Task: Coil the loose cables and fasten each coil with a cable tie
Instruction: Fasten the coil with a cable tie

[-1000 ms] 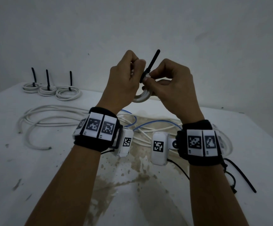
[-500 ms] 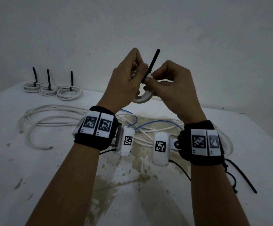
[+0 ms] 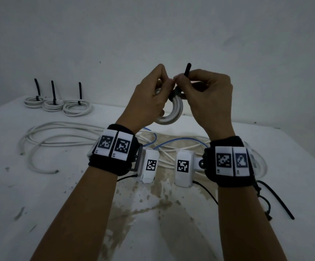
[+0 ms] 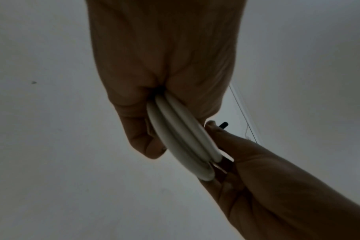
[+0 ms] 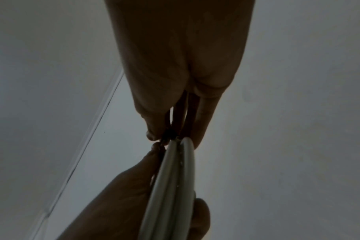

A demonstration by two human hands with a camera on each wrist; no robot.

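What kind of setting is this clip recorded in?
Probably a bare, dim workroom set up for recording: a stained white table against a plain wall, carrying only loose cables, three tied coils and spare cable ties.

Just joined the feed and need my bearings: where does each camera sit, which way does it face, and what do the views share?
Head: on the head, looking forward and down at the table; shows both forearms, left hand, right hand.
Left wrist: under the left wrist, looking along the palm at the white cable coil.
Right wrist: under the right wrist, looking along the fingers at the coil.
Shared: all three show the coil and both hands; head and left wrist also show the black cable tie.
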